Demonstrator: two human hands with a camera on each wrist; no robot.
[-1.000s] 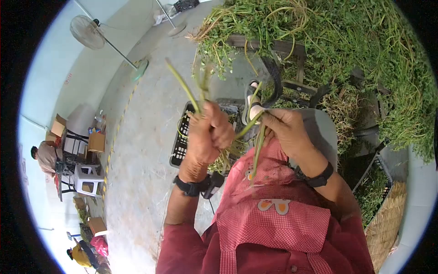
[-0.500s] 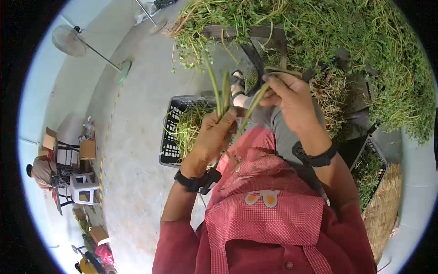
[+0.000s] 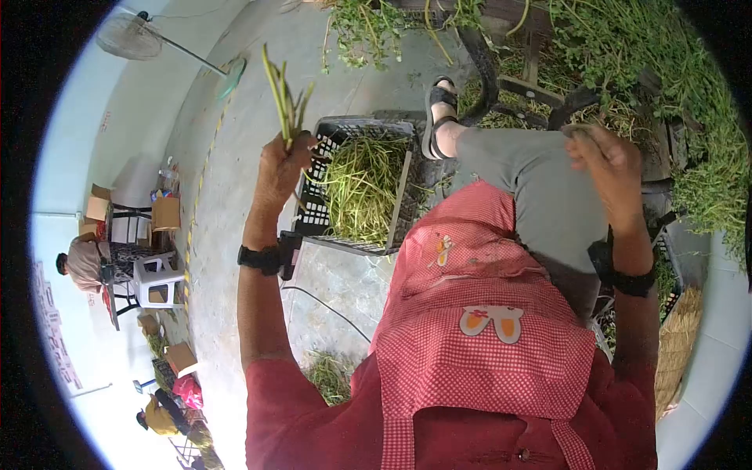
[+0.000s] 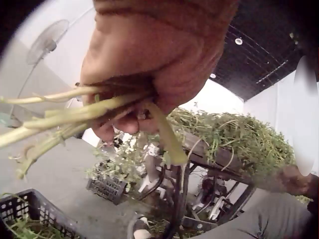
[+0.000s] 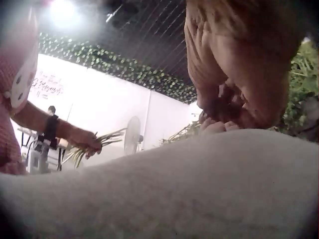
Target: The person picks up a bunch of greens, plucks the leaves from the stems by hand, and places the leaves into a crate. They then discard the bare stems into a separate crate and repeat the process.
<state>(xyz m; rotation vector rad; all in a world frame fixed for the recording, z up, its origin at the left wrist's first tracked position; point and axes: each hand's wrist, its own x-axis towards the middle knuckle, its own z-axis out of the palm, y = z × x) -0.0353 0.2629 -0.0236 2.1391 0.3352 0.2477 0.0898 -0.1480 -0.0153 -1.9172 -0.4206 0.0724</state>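
Observation:
In the head view my left hand (image 3: pixel 278 176) grips several green stems (image 3: pixel 283 106), their ends sticking up past the fingers, left of a black crate (image 3: pixel 312 200). The left wrist view has the hand (image 4: pixel 154 55) closed round thick stems (image 4: pixel 65 117), one bent downward. Above the right knee, my right hand (image 3: pixel 612 174) has its fingers curled, with no stem visible in it. In the right wrist view that hand (image 5: pixel 239 64) has its fingertips drawn together; its palm side is partly hidden. Cut stems (image 3: pixel 360 188) lie in the crate.
Leafy greens (image 3: pixel 627 55) are heaped at the upper right. A sandalled foot (image 3: pixel 445 129) stands right of the crate. A fan (image 3: pixel 129 37), white stool (image 3: pixel 155 278) and seated person (image 3: pixel 84 262) are at the left. More greens (image 3: pixel 327 376) lie by the left sleeve.
My hands have moved apart, the left one outward with its stems and the right one toward the right knee. The stem formerly at the right hand no longer shows there. The crate is more exposed.

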